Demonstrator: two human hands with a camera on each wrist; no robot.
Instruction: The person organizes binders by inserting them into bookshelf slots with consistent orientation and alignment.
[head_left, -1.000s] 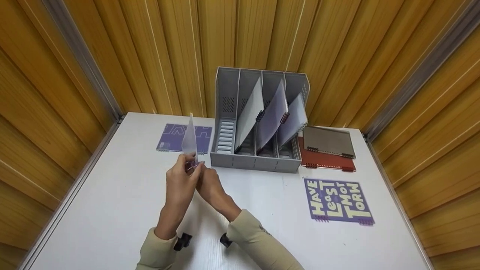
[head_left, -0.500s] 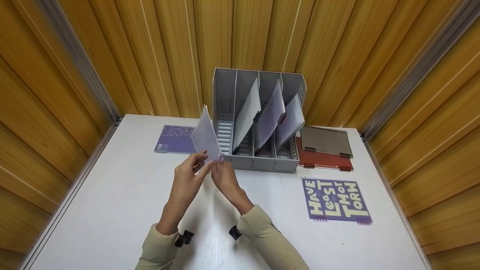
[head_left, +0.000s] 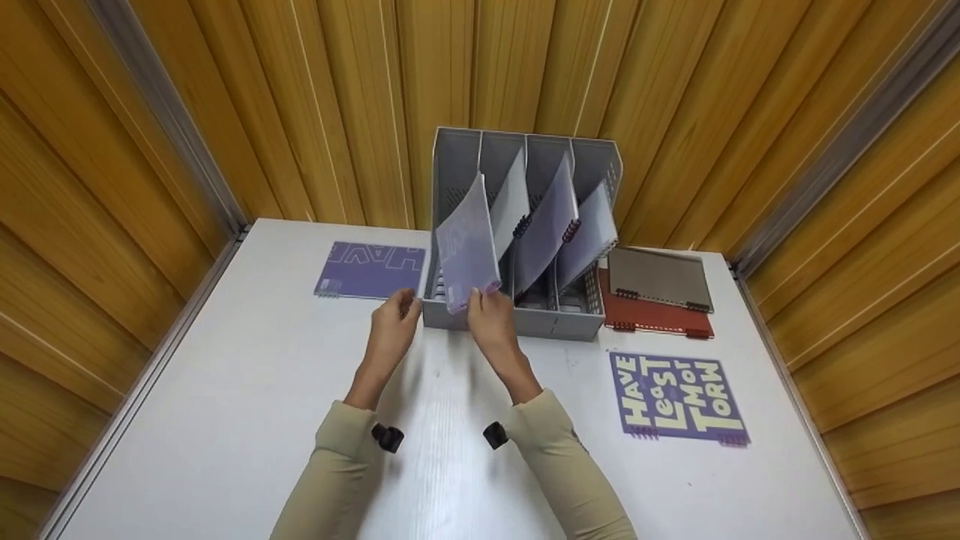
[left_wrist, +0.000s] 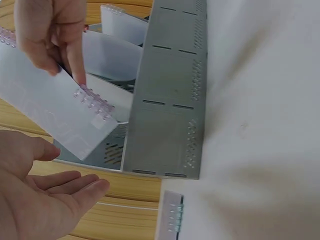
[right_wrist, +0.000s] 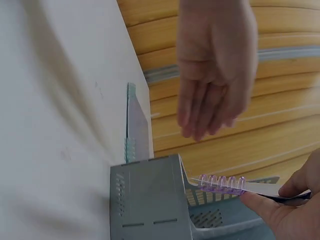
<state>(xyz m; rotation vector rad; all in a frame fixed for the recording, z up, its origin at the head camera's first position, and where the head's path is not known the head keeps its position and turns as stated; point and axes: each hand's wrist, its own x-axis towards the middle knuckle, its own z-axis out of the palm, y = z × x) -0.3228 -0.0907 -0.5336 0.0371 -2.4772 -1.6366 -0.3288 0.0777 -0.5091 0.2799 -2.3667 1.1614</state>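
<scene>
My right hand (head_left: 493, 326) pinches a spiral notebook (head_left: 469, 244) by its ring-bound edge, thumb on one cover and fingers on the other. Upright and slightly tilted, the notebook is at the leftmost compartment of a grey file organizer (head_left: 536, 322), with its lower edge over the front wall. Its purple rings (right_wrist: 222, 184) show in the right wrist view. My left hand (head_left: 394, 326) is just left of the organizer and holds nothing; in the left wrist view its fingers (left_wrist: 75, 187) are extended and apart from the notebook. Whether the notebook touches the compartment floor I cannot tell.
Three notebooks lean in the other compartments, including a lilac one (head_left: 547, 217). A purple notebook (head_left: 367, 270) lies left of the organizer. To the right lie a brown notebook (head_left: 660, 277) over a red one (head_left: 660, 321), and a lettered purple notebook (head_left: 679, 397).
The notebook has moved right, from over the purple notebook to the leftmost compartment. My left hand has let go of it; my right hand alone holds it.
</scene>
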